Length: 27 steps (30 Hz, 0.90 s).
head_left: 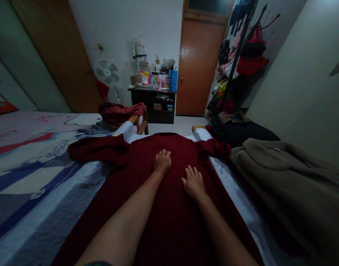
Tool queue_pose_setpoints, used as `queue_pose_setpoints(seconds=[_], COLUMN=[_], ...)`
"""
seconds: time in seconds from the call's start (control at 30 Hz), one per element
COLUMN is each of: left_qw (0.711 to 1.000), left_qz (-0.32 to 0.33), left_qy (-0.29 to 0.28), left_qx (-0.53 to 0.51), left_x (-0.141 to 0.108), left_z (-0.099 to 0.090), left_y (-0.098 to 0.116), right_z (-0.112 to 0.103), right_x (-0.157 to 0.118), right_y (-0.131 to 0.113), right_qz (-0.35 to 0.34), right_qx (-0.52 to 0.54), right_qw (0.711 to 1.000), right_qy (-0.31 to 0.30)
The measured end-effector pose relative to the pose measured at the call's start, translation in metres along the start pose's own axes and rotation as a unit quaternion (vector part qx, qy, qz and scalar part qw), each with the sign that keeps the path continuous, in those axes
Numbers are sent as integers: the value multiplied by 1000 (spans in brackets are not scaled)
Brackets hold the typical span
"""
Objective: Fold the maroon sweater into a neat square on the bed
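Observation:
A long dark red knit garment [169,221] lies spread out on the bed in front of me, its neckline at the far end. My left hand [163,162] rests on its upper middle, palm down, fingers slightly bent and holding nothing. Lower and to the right, my right hand [194,181] lies on the cloth with its fingers spread. The left sleeve [100,148] extends sideways over the bedding, while the right sleeve [215,148] looks bunched. The garment's near end runs out of view beneath my forearms.
A grey-brown coat [286,177] and dark folded clothes [244,129] lie along the right side. Patterned bedding [33,147] covers the left. Reddish clothing [121,111] sits by a wooden frame [143,125]. Beyond are a fan [107,72], a black cabinet [166,117] and a door [198,66].

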<state>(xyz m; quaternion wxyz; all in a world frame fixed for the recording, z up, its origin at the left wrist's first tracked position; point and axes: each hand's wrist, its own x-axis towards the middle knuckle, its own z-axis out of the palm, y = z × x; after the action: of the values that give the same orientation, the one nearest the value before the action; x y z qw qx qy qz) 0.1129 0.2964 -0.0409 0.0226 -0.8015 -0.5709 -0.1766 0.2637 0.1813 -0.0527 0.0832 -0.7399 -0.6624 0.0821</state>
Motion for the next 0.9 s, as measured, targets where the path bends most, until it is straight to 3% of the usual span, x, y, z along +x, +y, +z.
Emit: queue_pose_setpoints(seconds=[0.1, 0.23, 0.4, 0.63, 0.9], left_qw=[998, 996, 989, 992, 996], left_qz=[32, 39, 35, 34, 39], left_qy=[-59, -82, -141, -119, -86], left_qx=[11, 13, 14, 17, 2], left_x=[-18, -53, -105, -157, -167], left_z=[-7, -12, -23, -29, -34], left_y=[6, 10, 11, 17, 19], right_z=[3, 2, 2, 7, 5], right_x=[-10, -16, -30, -63, -91], right_y=[-1, -1, -6, -10, -2], right_qz=[-16, -20, -30, -70, -76], right_qx=[5, 4, 5, 0, -5], right_qw=[999, 998, 998, 996, 995], right_qy=[29, 60, 58, 55, 57])
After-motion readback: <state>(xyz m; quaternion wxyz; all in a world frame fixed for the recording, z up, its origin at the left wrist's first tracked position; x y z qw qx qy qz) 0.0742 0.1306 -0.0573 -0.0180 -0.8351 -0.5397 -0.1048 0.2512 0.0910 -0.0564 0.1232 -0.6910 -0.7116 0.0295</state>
